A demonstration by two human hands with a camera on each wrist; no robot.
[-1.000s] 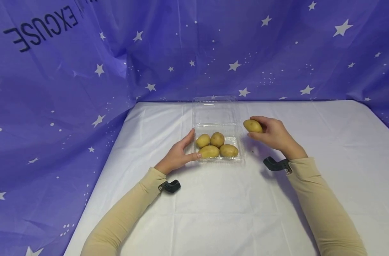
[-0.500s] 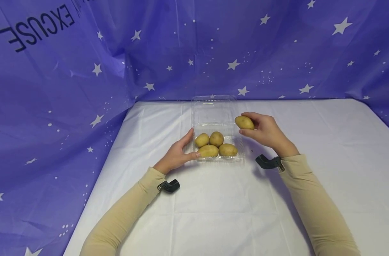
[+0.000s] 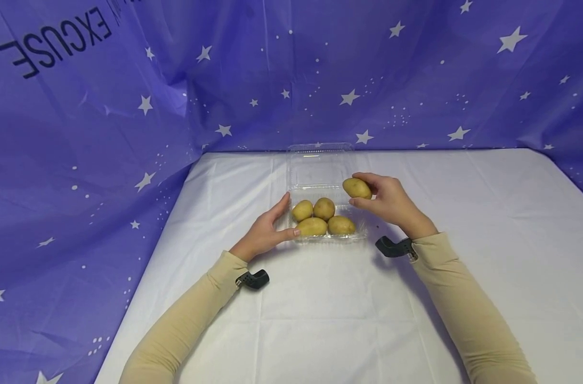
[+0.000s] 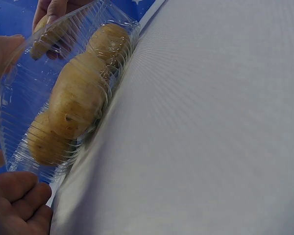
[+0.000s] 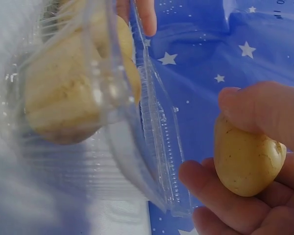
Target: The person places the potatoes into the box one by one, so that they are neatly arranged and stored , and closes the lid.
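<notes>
A clear plastic clamshell container (image 3: 361, 221) stands on the white table with its lid (image 3: 322, 168) raised at the back. Inside it lie several potatoes, among them a front-left one (image 3: 313, 227) and a front-right one (image 3: 341, 225). My left hand (image 3: 265, 232) holds the container at its left side, thumb over the near-left corner. Pinched between thumb and fingers of my right hand (image 3: 389, 200) is another potato (image 3: 356, 188), raised over the container's back right. The right wrist view shows this potato (image 5: 247, 159) apart from the container wall.
A white cloth (image 3: 320, 320) covers the table. Behind and to the left hangs a purple-blue curtain (image 3: 253, 69) with white stars. A dark wrist camera sits at each cuff, the left one (image 3: 255, 279) and the right one (image 3: 392, 247).
My right hand has carried its potato leftward, from beside the container to above its back right part. The left hand and the potatoes in the container stay put.
</notes>
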